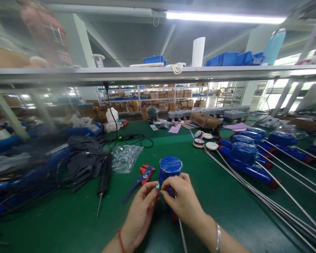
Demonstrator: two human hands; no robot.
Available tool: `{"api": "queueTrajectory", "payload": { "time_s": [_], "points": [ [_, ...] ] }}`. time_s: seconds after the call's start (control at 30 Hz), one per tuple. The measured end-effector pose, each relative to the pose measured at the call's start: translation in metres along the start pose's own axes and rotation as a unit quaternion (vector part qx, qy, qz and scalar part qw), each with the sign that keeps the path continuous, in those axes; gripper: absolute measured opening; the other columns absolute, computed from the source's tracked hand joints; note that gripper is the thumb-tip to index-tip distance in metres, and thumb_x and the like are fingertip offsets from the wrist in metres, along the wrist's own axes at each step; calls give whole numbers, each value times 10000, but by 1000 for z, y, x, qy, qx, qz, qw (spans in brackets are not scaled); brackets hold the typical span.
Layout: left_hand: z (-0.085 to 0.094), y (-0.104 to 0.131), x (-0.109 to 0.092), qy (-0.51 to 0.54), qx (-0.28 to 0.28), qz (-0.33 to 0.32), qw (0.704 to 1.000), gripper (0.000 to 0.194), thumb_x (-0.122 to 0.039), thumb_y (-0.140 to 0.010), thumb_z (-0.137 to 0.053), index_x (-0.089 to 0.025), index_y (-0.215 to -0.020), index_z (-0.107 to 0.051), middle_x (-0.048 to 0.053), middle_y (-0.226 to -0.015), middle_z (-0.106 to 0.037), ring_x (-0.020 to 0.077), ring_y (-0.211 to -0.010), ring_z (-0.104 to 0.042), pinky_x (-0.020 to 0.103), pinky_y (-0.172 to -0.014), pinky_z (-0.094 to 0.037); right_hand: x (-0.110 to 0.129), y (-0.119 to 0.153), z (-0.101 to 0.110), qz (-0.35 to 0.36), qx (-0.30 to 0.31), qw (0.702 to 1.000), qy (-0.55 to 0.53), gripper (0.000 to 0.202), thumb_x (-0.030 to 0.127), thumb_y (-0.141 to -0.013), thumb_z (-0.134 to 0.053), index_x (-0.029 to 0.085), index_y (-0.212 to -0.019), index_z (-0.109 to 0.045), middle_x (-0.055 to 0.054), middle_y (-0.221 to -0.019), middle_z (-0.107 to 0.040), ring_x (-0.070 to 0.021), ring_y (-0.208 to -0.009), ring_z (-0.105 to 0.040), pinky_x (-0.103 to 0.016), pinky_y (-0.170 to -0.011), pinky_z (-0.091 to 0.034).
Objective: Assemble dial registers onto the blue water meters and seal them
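**Small light-blue piece (157, 187) pinched in the left hand's (142, 212) fingers**

Seen from the piece, twelve o'clock pointing away from the wearer, the blue wrapped unit (171, 166) stands at one o'clock; the right hand (183, 200) hides part of its body. The red-and-blue pliers (145, 174) lie near ten o'clock, the clear bag (125, 158) beyond them, the black screwdriver (104, 175) at nine. Wire spools (198, 142) sit at one, farther off; more wrapped units (243, 151) crowd the desk (76, 225) at two.

The piece lies between left thumb and forefinger. The right fingers bend together just beside it; whether they grasp anything, I cannot tell.
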State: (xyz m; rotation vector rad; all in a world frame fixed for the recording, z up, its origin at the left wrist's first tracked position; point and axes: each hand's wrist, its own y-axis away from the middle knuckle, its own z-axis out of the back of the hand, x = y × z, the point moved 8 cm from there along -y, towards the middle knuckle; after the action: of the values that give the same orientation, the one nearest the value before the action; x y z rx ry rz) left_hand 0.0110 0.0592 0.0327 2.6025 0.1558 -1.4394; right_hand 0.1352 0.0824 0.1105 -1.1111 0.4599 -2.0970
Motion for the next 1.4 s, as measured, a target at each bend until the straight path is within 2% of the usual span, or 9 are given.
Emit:
{"api": "queueTrajectory", "payload": {
  "time_s": [0.13, 0.37, 0.53, 0.73, 0.9, 1.1, 1.23, 1.3, 1.4],
  "points": [
    [0, -1, 3, 16, 10, 18, 1000, 262, -257, -739, -764, -167, -975, -695, 49, -1006, -636, 132, -908, -582, 218, -815, -495, -6, 2, 0, -22, -16, 1000, -11, 197, 83, -766, -659, 199, -754, -501, 64, -717, -588, -120, -681, -515, -325, -770, -292],
    [6, -7, 8, 25, 8, 16, 1000, 242, -274, -743, -764, -172, -942, -671, 20, -928, -623, 102, -812, -582, 201, -762, -505, -5, 4, -1, -9, -46, 998, -31, 237, 82, -789, -645, 182, -697, -452, 63, -666, -527, -118, -659, -483, -314, -760, -277],
    [0, -5, 5, 20, 9, 26, 999, 295, -286, -663, -824, -169, -888, -674, 25, -887, -645, 114, -786, -601, 211, -746, -508, -7, 4, 5, -26, -78, 996, -28, 242, 103, -802, -634, 180, -683, -437, 64, -649, -506, -116, -650, -479, -312, -765, -271],
    [3, -12, 7, -21, -8, 31, 999, 396, -353, -545, -877, -169, -837, -684, 33, -837, -669, 172, -811, -640, 251, -737, -519, -1, 6, 2, -8, -61, 996, -65, 274, 33, -722, -668, 179, -694, -438, 83, -694, -545, -96, -677, -504, -295, -797, -266],
    [4, -12, 13, -35, 0, 37, 999, 421, -359, -516, -882, -173, -832, -673, 29, -784, -661, 186, -773, -636, 264, -685, -514, -6, 5, 1, -31, -65, 996, -55, 268, 24, -710, -659, 175, -679, -440, 82, -686, -543, -96, -681, -502, -291, -798, -258],
    [4, -13, -2, -70, 8, -3, 998, 359, -380, -526, -877, -162, -660, -625, -7, -680, -622, 125, -676, -559, 215, -640, -474, -3, 4, -1, -21, -24, 997, -69, 242, 121, -718, -735, 213, -786, -522, 87, -786, -600, -102, -772, -540, -295, -865, -241],
    [10, -14, -15, -79, -21, -23, 996, 366, -405, -540, -868, -162, -686, -636, -5, -724, -631, 118, -695, -541, 207, -660, -476, -1, 5, 6, -18, -39, 998, -49, 209, 146, -746, -710, 239, -827, -542, 74, -841, -612, -137, -891, -534, -316, -903, -213],
    [12, -13, -18, -85, -34, -25, 995, 373, -408, -538, -869, -163, -687, -630, -8, -722, -627, 117, -696, -537, 204, -659, -479, -3, 5, 6, -28, -36, 998, -48, 184, 153, -768, -692, 246, -828, -545, 74, -838, -612, -138, -893, -529, -314, -897, -214],
    [9, -12, -17, -80, -26, -24, 996, 383, -394, -521, -878, -173, -693, -617, -15, -718, -625, 121, -691, -541, 202, -640, -483, -5, 5, 5, -29, -34, 998, -51, 175, 150, -776, -683, 246, -820, -544, 77, -824, -607, -128, -876, -526, -307, -888, -220]
  ]
}}
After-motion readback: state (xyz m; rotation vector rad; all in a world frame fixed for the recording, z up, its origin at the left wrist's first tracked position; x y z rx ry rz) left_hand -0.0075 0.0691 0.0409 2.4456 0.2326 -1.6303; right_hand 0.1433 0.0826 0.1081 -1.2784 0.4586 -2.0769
